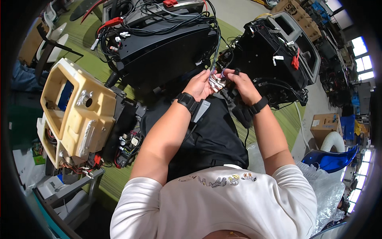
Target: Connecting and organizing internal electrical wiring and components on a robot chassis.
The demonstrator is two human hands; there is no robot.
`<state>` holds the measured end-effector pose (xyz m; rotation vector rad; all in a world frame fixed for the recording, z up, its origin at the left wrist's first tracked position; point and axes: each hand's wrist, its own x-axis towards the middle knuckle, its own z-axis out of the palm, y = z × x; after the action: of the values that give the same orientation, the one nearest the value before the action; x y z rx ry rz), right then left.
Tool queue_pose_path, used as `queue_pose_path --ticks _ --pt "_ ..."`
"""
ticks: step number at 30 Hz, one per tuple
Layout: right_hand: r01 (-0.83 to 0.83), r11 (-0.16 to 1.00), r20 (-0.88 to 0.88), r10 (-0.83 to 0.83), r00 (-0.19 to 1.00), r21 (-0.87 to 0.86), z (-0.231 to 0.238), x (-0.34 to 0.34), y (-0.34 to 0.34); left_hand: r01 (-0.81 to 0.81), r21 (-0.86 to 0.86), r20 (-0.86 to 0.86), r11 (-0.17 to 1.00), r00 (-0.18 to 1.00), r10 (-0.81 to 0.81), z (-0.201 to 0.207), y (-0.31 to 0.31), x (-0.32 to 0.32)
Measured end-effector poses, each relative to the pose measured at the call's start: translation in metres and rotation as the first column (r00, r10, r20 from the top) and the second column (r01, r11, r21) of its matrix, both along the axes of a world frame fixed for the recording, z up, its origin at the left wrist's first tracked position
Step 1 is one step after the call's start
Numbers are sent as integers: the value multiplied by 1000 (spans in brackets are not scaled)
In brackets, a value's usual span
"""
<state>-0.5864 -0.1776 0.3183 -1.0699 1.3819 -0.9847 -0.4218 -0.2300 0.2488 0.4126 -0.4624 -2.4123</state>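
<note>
In front of my lap, both hands are closed around a wire bundle (215, 65) that hangs down from the large black machine housing (167, 51). My left hand (197, 86) holds it from the left, thumb and fingers around the wires. Several white connectors (217, 83) fan out at the lower end, over my left fingers. My right hand (243, 87) pinches wires beside the connectors between thumb and forefinger. What exactly lies under the right fingertips is too small to make out. Each wrist wears a black strap, and a grey box-shaped device (201, 110) sits by the left one.
More black cables and red connectors (110, 24) lie atop the housing. A second black unit (270, 55) stands to the right, a cream-coloured shell (83, 109) to the left. Farther right are a cardboard box (324, 126), a blue curved panel (328, 159) and clear plastic wrap (324, 191).
</note>
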Motion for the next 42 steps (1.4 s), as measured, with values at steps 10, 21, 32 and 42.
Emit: queue_pose_path --ticks 10,21,32,42 --pt "442 750 28 -494 869 -493 29 -12 48 8 -30 -98 1000 995 -11 18 -2 14" --pt "312 822 -16 -362 932 -477 28 21 62 -47 -11 -84 999 995 46 14 12 15" --pt "161 839 -216 -312 925 -520 4 19 55 -47 -76 9 996 999 47 9 6 17" --pt "119 832 -227 -281 932 -542 2 25 53 -43 -123 -23 992 999 41 10 7 19"
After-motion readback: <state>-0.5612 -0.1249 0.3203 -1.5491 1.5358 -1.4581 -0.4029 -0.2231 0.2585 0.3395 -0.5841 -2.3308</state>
